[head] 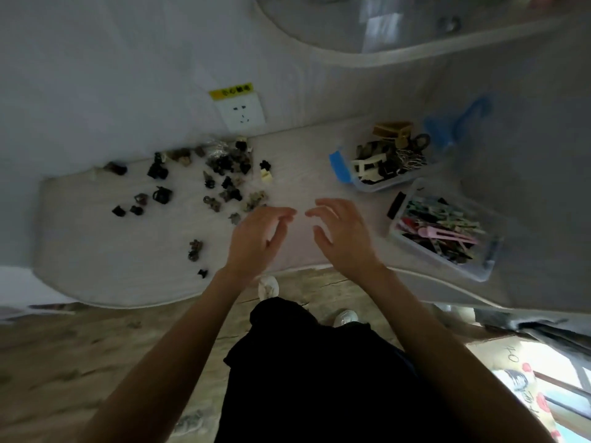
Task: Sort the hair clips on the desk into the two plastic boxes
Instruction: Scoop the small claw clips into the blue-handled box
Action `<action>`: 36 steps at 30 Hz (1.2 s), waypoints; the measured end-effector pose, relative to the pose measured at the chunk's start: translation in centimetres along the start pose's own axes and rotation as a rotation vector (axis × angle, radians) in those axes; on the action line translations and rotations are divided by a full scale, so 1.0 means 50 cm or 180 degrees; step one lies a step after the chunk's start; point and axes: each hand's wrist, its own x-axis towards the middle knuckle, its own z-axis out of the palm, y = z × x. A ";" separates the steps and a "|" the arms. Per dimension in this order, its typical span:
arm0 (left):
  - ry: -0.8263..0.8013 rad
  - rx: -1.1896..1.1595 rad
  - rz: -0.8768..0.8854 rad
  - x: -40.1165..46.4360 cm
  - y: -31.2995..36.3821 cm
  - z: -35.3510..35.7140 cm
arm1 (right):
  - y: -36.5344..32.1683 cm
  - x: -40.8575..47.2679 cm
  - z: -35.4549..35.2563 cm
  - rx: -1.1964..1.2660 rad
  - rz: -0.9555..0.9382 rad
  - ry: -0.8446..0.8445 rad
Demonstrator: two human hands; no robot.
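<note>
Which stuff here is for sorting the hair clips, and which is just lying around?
For the job:
small claw clips on the desk
far box
near box
left hand, right hand, both empty

Just there:
wall socket
blue hanger

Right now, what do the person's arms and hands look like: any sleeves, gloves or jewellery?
Both forearms are bare up to the frame edge, no sleeves visible. The left hand and right hand are ungloved; no rings, watch or bracelets show.
</note>
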 end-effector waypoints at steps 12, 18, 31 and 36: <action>-0.0704 0.0499 -0.1081 0.130 -0.336 -0.130 | -0.113 0.324 0.245 -0.0239 0.0486 -0.1202; -0.1371 0.0925 -0.0485 0.234 -0.391 -0.131 | -0.111 0.372 0.292 -0.1138 0.0851 -0.1262; -0.1062 0.1008 -0.0377 0.092 -0.477 -0.162 | -0.070 0.317 0.271 -0.1854 0.1001 -0.0896; -0.0283 0.0867 -0.0419 0.082 -0.471 -0.168 | -0.081 0.344 0.273 -0.0822 0.1021 -0.0896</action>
